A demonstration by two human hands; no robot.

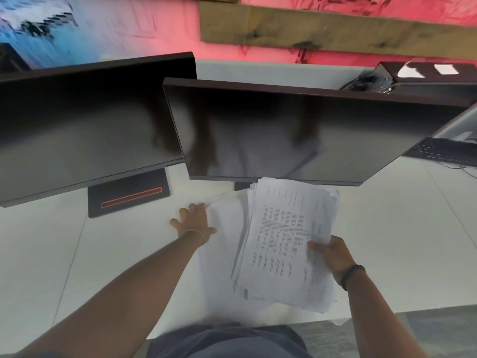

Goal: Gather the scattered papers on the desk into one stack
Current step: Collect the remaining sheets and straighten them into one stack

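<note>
Right hand (331,257) has the stack of papers (286,244) by its near right edge, thumb laid over the printed top sheet and the other fingers hidden beneath, so that's a firm pinch on the bundle. The stack's far end reaches out past the fingertips to the lower edge of the right monitor (284,133), almost under it. Left hand (194,219) is flat on the white desk (387,228), fingers spread and straight, pressing down with its fingertips at the corner of a loose white sheet (224,228) that lies just right of that hand and runs under the held stack. Beyond the left fingertips stands the dark monitor base (129,196) with its red outline, and above it the left monitor (87,125), both screens dark. Far off to the right of the right hand, a black keyboard (446,151) sits at the desk's edge, cables trailing beside it.
</note>
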